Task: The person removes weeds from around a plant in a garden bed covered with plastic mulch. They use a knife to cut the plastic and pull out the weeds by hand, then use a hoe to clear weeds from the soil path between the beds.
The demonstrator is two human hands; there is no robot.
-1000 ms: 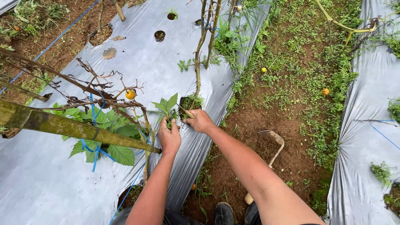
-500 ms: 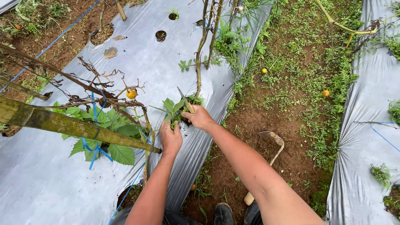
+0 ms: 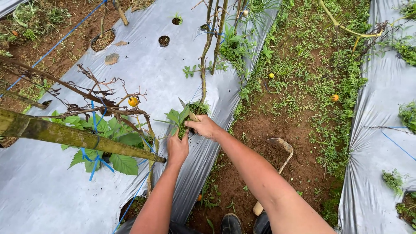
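The fingers of the left hand (image 3: 178, 148) are closed around the base of a small green plant (image 3: 178, 118), while those of the right hand (image 3: 205, 127) are curled shut on the same plant just beside it, at the rim of a planting hole (image 3: 198, 107) in the grey plastic sheet (image 3: 151, 65). Further left, a mossy bamboo pole (image 3: 65, 135) is seen lying across the bed, with a blue string (image 3: 93, 130) tied to it and a dry branch bearing a small yellow fruit (image 3: 133, 102). The step in hand is judged to be the gripping of the plant low down at the hole; a firm hold close to the soil seems called for next. The plant's long axis is held roughly upright, its leaves pointing up and slightly left. To the right, a hoe (image 3: 281, 149) is laid on the dirt path (image 3: 268, 130), well apart from both hands.
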